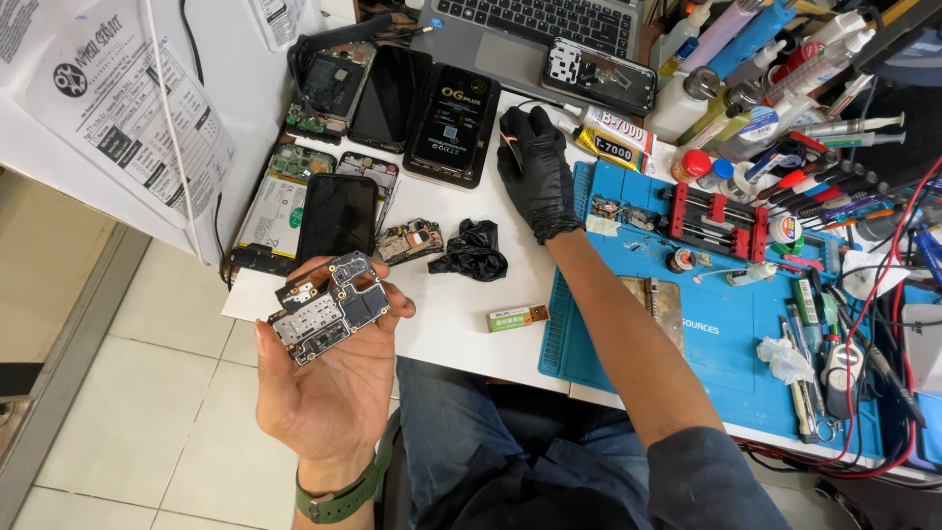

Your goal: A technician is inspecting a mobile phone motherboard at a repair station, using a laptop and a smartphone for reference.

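Note:
My left hand [329, 383] is bare, palm up, below the table's front edge, and holds a phone circuit board [331, 306] with metal shields lying flat across its fingers. A green watch strap circles that wrist. My right hand [535, 172] wears a black glove and rests palm down on a computer mouse on the white table [451, 324], in front of the laptop [535, 25]. A crumpled black glove [473, 250] lies on the table between the two hands.
Several opened phones and a black phone [337, 216] lie at the table's left. A blue work mat [721, 334] with a red board holder [714, 218], glue tubes [613, 137], syringes and tools fills the right. A small green box [517, 317] sits near the front edge.

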